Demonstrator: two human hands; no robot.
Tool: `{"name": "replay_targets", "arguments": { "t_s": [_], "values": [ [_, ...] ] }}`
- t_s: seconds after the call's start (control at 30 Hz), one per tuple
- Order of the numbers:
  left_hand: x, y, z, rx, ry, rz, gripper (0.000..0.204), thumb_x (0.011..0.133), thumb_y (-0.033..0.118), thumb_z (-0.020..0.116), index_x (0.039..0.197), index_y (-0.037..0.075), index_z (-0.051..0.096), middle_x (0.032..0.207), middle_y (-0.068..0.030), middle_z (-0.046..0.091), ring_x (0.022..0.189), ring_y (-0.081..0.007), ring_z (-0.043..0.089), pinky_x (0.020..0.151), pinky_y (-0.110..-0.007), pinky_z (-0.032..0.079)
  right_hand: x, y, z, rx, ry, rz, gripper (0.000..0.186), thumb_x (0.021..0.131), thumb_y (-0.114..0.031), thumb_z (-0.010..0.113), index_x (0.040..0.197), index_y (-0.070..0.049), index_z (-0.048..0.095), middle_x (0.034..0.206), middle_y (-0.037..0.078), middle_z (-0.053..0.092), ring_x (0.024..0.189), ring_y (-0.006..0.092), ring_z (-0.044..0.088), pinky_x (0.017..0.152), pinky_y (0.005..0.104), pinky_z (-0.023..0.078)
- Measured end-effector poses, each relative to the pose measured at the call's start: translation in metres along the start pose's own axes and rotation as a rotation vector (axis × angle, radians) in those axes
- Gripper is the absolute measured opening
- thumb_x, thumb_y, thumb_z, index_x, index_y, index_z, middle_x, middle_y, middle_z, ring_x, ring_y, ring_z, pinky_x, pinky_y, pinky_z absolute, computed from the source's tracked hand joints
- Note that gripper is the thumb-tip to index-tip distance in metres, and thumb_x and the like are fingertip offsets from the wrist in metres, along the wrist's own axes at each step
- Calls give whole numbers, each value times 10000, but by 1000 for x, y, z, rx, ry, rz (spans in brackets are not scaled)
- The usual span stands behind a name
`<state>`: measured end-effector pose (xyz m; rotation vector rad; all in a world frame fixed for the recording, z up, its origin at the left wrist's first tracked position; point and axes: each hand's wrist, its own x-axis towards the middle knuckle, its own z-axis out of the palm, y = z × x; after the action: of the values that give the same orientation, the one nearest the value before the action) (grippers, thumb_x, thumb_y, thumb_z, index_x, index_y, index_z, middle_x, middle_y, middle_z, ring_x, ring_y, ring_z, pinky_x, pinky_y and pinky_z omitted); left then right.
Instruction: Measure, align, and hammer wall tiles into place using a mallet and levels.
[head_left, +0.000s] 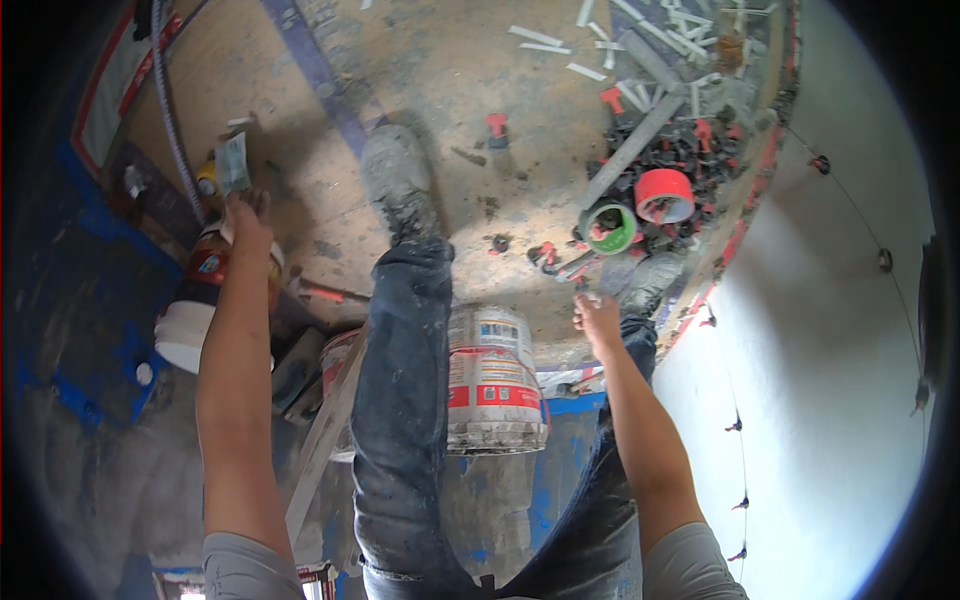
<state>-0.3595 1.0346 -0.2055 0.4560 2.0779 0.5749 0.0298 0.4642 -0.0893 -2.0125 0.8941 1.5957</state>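
On the left, my left hand reaches forward with closed fingers on a small pale, greenish rectangular packet. A yellow round-edged object lies close beside it. My right hand is held low near my right shoe, its fingers curled together. A tiny whitish bit shows at its fingertips, too small to name. Just ahead of that hand lie a green tape roll, a red tape roll and a heap of black and red tile-levelling clips.
White plastic strips and a long grey bar lie at the far right. A white-and-red bucket stands between my legs, another bucket at left. My shoes stand on the dusty board. A white wall rises at right.
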Motion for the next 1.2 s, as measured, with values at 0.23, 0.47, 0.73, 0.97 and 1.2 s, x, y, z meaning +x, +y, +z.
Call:
{"name": "replay_targets", "arguments": {
  "t_s": [0.23,0.47,0.73,0.97,1.2],
  "values": [
    [-39,30,49,-127,-95,-139,337,1060,254,477,1302,26,529,1180,-150,576,1035,-274,629,895,-454,625,16,-6,-19,-82,-39,-41,301,967,-236,702,1142,-2,627,789,20,617,617,102,599,529,256,488],
    [-42,52,28,184,-28,-53,243,1038,145,574,1245,21,545,1012,-79,527,885,-192,576,841,-424,616,7,-16,1,-111,-68,-66,240,974,-218,686,1078,-6,638,777,15,599,611,109,591,529,260,478],
    [-68,116,31,206,-171,14,226,1068,304,503,992,93,534,763,0,455,677,-161,516,753,-397,592,-15,-25,-1,-122,-68,-42,173,982,-182,673,1022,-22,620,764,16,585,603,116,582,527,274,477],
    [-74,125,21,267,-234,2,240,1027,322,585,999,83,585,834,-20,543,692,-143,578,726,-348,582,-25,-35,11,-144,-95,-74,202,993,-204,673,1005,-9,619,770,27,590,610,123,590,543,281,495],
    [-80,144,7,349,-361,-62,178,1022,164,614,1148,38,624,930,-33,659,814,-162,644,798,-345,595,-44,-23,12,-156,-79,-87,249,976,-218,702,1006,17,626,785,51,630,614,136,623,537,281,519]
  ]
}}
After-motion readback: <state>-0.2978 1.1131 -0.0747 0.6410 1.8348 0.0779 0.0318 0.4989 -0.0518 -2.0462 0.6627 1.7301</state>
